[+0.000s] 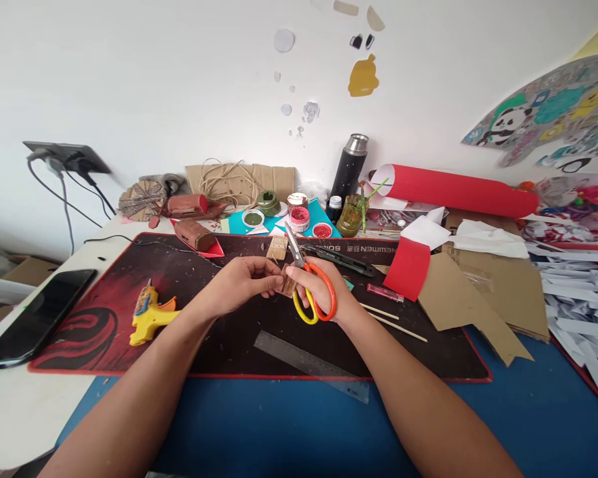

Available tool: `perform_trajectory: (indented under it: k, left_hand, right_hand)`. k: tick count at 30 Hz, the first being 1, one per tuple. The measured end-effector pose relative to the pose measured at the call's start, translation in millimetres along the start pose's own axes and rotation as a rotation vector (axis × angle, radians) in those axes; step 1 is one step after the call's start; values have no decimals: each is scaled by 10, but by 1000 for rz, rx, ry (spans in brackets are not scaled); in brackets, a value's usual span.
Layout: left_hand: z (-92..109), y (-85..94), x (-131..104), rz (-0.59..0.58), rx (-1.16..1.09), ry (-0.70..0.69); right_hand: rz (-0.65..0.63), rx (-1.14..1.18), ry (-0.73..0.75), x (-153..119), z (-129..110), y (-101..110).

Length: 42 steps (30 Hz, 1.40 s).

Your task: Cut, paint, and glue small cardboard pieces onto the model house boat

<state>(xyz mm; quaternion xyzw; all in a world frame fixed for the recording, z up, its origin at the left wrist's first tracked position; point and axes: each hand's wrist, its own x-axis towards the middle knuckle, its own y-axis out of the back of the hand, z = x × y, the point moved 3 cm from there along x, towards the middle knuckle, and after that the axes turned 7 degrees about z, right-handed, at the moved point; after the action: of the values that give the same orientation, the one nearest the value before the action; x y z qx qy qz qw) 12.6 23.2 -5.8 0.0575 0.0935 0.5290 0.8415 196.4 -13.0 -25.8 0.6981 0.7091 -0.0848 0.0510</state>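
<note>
My left hand (246, 282) pinches a small brown cardboard piece (287, 284) between thumb and fingertips above the dark desk mat. In my right hand (326, 282) is a pair of scissors (294, 248) with one orange and one yellow handle loop, blades pointing up and away. The right thumb and fingers also touch the cardboard's right side. Just behind my hands lies another small tan cardboard piece (277, 247). A black utility knife (339, 259) rests beyond the right hand. Nearer to me is a clear ruler (303, 362).
A yellow glue gun (147, 318) and a phone (37, 315) lie left. Behind stand a small red-brown model boat (198, 239), open paint jars (299, 218) and a black flask (349, 166). Wooden sticks (398, 328), red card (407, 269) and cardboard sheets (453, 292) are right.
</note>
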Motion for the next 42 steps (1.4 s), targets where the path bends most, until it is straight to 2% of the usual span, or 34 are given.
perform_trajectory:
  k: [5, 13, 18, 25, 29, 31, 33, 38, 42]
  left_hand:
    - [-3, -2, 11, 54, -52, 23]
    - [-64, 114, 90, 412, -339, 5]
    - [-128, 212, 136, 576, -559, -14]
    - [-120, 241, 133, 613, -651, -40]
    - [-107, 239, 131, 626, -660, -45]
    - [-112, 250, 133, 632, -663, -43]
    - [-118, 263, 135, 637, -665, -46]
    - [-114, 263, 132, 638, -684, -57]
    - [-88, 215, 129, 645, -710, -66]
  right_hand:
    - [-2, 42, 2, -5, -23, -7]
    - [51, 91, 23, 33, -11, 57]
    - [-55, 132, 22, -15, -18, -15]
    - [-152, 131, 54, -74, -20, -53]
    - [-288, 167, 75, -72, -13, -86]
    - [-307, 142, 61, -78, 6, -110]
    - [-283, 96, 56, -90, 23, -128]
    - [-127, -53, 88, -121, 30, -133]
    - [-99, -111, 96, -158, 21, -158]
